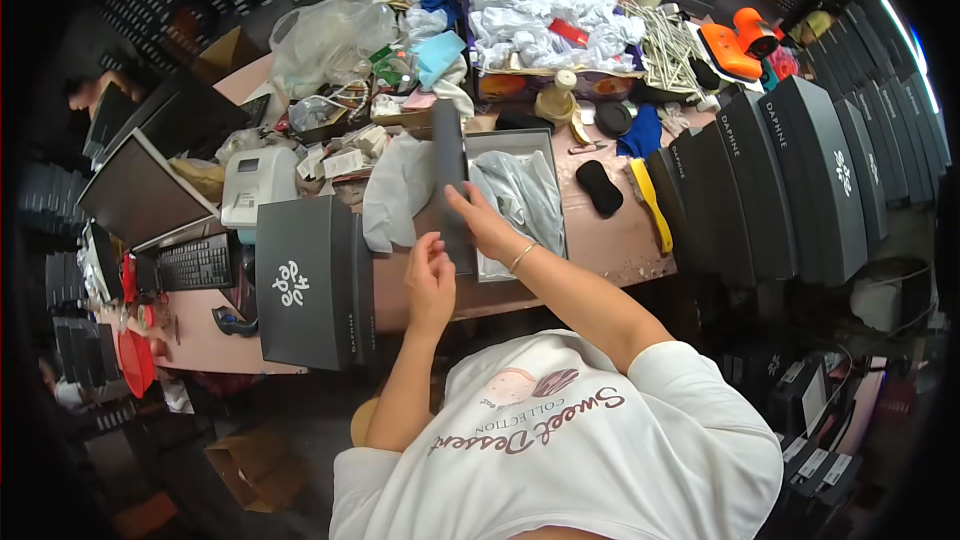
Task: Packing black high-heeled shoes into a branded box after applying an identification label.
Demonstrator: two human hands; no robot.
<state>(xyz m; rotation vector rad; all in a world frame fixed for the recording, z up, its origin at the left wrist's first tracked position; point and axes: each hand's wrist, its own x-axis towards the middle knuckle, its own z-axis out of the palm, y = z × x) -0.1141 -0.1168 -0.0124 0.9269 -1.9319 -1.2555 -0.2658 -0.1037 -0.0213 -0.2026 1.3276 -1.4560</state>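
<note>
Two hands meet over one box here. We see the right hand [487, 223] laid against the dark box lid [449, 180], which stands on edge along the left wall of the open grey box [545, 145]; its fingers are curled loosely round the lid's lower end, thumb on the near face. The left hand [430, 275] hovers just beside that same lower end, fingers half bent and pinched together at the tips; whether it grips anything we cannot tell, though it seems bare.

The box sits on the pink table [620, 240], near its front edge, with crumpled clear wrapping [525, 190] lying inside. A white cloth [395, 190] lies just left of the lid, and a closed dark box [305, 285] stands further left.

We judge the lid to be light, stiff cardboard with a smooth matte skin: rigid enough to hold its shape on edge, but its thin walls would dent or bow if squeezed mid-span. It is long and narrow, so a grip at one end lets the far end swing; holding it on both long sides near the corners, where the folded walls are strongest, looks soundest. The wrapping inside is soft, slippery film that will shift and may catch under the rim.
</note>
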